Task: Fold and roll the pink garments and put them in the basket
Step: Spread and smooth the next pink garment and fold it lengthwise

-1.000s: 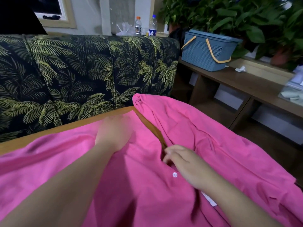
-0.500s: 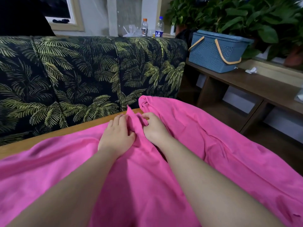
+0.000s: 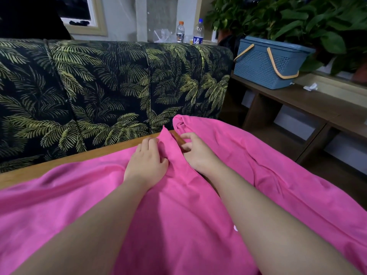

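Observation:
A large pink garment [image 3: 198,225] lies spread over the wooden table [image 3: 59,165] and hangs off its right side. Near the table's far edge a raised ridge of the fabric [image 3: 168,141] stands between my two hands. To the left of that ridge my left hand [image 3: 147,161] rests flat on the cloth, its thumb against the fold. On the ridge's right side, my right hand [image 3: 196,153] has its fingers spread and loosely bent, the thumb touching the fold. The blue basket [image 3: 264,66], with tan handles, stands on a low wooden bench [image 3: 317,104] at the far right.
A palm-print sofa [image 3: 99,86] backs directly onto the table's far edge. Two bottles [image 3: 188,32] stand on a ledge behind it. Potted plants [image 3: 297,18] crowd behind the basket. A crumpled white tissue [image 3: 310,87] lies on the bench. Bare floor shows between table and bench.
One second ago my right hand was lower, near a button; it moved up to the far edge. Since half a second ago its fingers have spread off the pinched ridge.

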The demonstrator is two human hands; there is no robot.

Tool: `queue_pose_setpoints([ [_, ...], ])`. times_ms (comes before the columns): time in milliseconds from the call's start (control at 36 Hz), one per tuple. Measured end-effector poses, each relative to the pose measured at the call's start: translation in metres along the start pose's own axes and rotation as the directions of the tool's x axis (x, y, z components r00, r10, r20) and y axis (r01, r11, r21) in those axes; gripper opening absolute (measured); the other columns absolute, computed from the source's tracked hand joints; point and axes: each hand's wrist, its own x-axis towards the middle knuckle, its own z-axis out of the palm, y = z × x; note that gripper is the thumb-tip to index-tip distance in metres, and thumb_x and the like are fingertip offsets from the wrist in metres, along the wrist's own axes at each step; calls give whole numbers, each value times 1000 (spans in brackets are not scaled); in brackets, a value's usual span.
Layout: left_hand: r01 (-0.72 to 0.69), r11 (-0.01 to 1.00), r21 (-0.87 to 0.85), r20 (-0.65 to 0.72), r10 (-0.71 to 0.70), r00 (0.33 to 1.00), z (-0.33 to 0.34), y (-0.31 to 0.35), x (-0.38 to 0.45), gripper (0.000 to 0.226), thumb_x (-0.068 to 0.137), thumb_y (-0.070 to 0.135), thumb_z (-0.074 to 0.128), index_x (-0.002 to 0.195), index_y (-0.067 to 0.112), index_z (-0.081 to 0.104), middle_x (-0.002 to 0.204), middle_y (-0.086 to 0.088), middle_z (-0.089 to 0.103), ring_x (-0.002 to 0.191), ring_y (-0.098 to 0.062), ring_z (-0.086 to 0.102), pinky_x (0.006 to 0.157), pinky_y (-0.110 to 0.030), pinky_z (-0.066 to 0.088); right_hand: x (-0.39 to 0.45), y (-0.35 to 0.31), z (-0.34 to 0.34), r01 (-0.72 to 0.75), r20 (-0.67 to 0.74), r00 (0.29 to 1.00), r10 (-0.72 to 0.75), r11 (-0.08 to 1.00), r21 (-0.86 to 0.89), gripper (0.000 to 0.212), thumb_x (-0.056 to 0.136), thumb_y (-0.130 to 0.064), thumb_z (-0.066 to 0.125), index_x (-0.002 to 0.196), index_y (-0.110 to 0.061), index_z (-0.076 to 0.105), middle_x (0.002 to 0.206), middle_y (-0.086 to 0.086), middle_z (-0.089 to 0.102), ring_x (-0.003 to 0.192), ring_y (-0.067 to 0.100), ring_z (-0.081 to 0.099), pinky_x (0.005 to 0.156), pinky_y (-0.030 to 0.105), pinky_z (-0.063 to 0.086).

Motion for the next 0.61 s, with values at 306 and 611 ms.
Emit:
queue_pose_setpoints([
  [306,2,1000,-17,4,-2,1000,0,-1,0,40,83,20,48,121,6,44,121,-12,46,114,-30,42,103,-36,30,-24,-5,-15,188,198,970,-141,953,-239,53,86,5,45,133,-19,42,105,-4,68,75,5,55,69,15,39],
  [611,-48,994,102,-4,49,999,10,-8,5,75,71,49,12,125,13,47,122,-9,51,113,-29,45,103,-35,29,-15,0,-31,221,47,971,-233,812,-539,22,91,-16,55,112,-19,49,74,-9,44,82,18,47,73,32,39],
])
